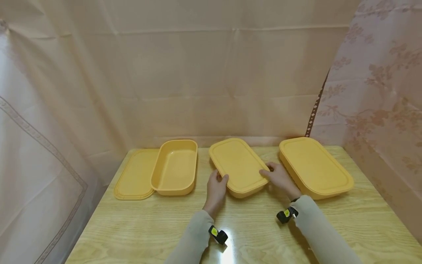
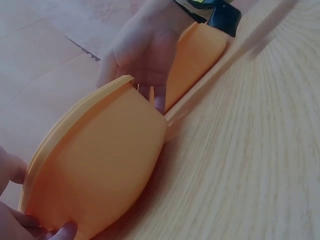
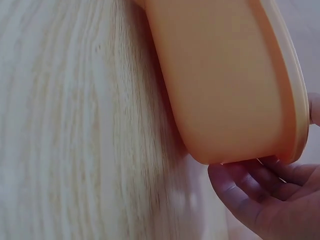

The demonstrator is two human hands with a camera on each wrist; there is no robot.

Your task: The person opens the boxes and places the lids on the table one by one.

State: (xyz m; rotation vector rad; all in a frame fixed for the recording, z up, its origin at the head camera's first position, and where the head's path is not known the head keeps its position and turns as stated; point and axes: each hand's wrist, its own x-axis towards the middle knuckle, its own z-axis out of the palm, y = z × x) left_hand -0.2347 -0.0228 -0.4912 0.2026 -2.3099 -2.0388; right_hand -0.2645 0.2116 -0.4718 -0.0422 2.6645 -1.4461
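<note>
Between both hands is a yellow rectangular food container [image 1: 238, 165] with its lid on, set at a slant on the table. My left hand [image 1: 216, 189] grips its left long side, thumb on the lid's edge and fingers against the side wall. On the right side my right hand [image 1: 280, 179] holds it the same way, thumb over the lid corner. In the left wrist view the container's wall [image 2: 100, 160] tapers down close over the wood. The right wrist view shows the right hand's fingers [image 3: 232, 192] curled against the wall beneath the rim.
A second lidded yellow container [image 1: 316, 167] stands right of the right hand. To the left is an uncovered yellow container [image 1: 174, 168], its near-left edge overlapping a loose yellow lid [image 1: 136, 176]. Draped cloth [image 1: 224, 80] hangs behind and beside the wooden table [image 1: 250, 227].
</note>
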